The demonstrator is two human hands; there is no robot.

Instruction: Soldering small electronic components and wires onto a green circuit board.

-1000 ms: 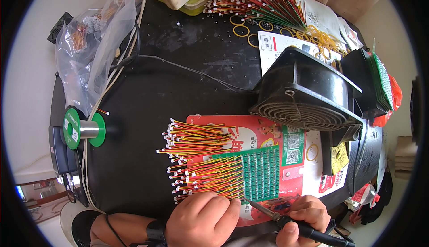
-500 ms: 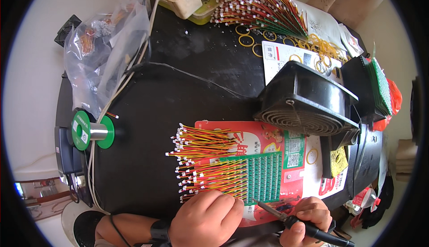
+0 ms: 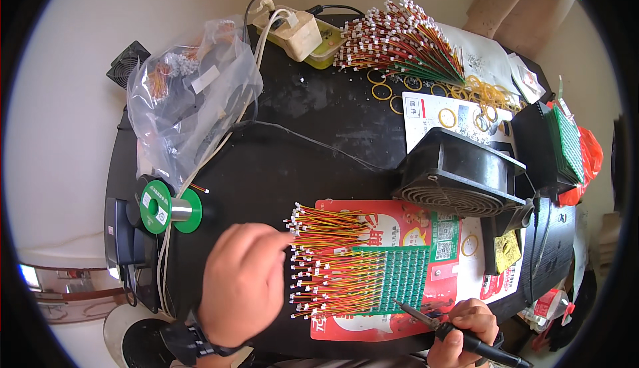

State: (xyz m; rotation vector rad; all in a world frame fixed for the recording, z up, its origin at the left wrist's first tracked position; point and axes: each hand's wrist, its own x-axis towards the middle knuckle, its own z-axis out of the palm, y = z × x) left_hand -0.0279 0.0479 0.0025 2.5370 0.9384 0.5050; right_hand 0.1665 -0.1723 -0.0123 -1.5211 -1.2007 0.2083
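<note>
The left hand (image 3: 243, 281) hovers loosely curled, holding nothing — one fingertip at the wire leads (image 3: 326, 261) on the green board (image 3: 403, 278). The right hand (image 3: 466, 331) grips a soldering iron (image 3: 426, 318) — tip on the board's lower edge.

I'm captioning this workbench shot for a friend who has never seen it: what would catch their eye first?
First, the green panel of small circuit boards fringed with red-and-yellow wire leads, lying on a red printed sheet at the near edge of the black table. The left hand rests at the wire ends, while the right hand holds a black soldering iron at the panel's corner. Just behind sits a black grilled fan.
</note>
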